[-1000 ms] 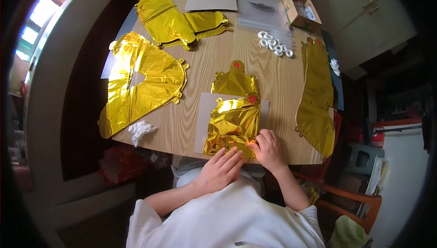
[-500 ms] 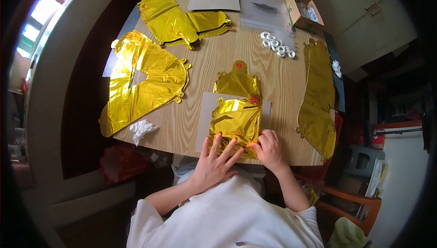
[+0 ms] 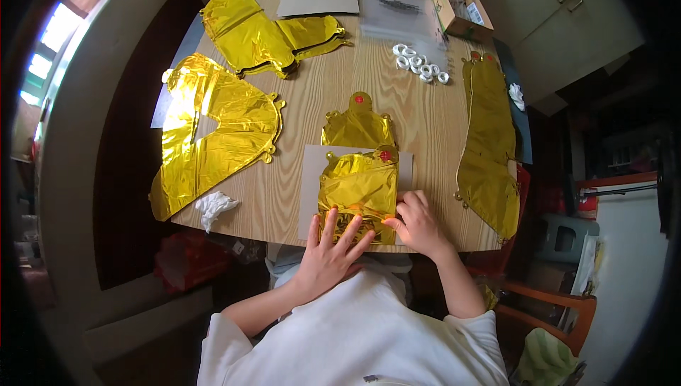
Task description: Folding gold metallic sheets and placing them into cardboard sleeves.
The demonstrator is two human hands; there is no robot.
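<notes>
In front of me a gold foil balloon (image 3: 357,186), flat and folded, lies on a grey card (image 3: 311,180). A red dot marks its upper right corner. My left hand (image 3: 330,258) is spread over its near edge, fingertips pressing on the crinkled foil. At the balloon's right edge, my right hand (image 3: 420,226) is closed, with the thumb on the foil and the other fingers curled beside the card; their tips are partly hidden. Just beyond the card is another gold foil piece (image 3: 358,129) with a red dot on its rounded tab.
More flat gold foil balloons lie at the far left (image 3: 248,31), left (image 3: 213,124) and right (image 3: 489,145). White ribbon rolls (image 3: 424,67) cluster near clear plastic bags (image 3: 397,17) and an open cardboard box (image 3: 464,14). A crumpled white tissue (image 3: 215,207) sits by the near-left edge.
The whole view has shifted slightly. My right fingers have moved a little at the balloon's right edge, and the foil's upper part looks flatter. My left hand stays spread on the near edge.
</notes>
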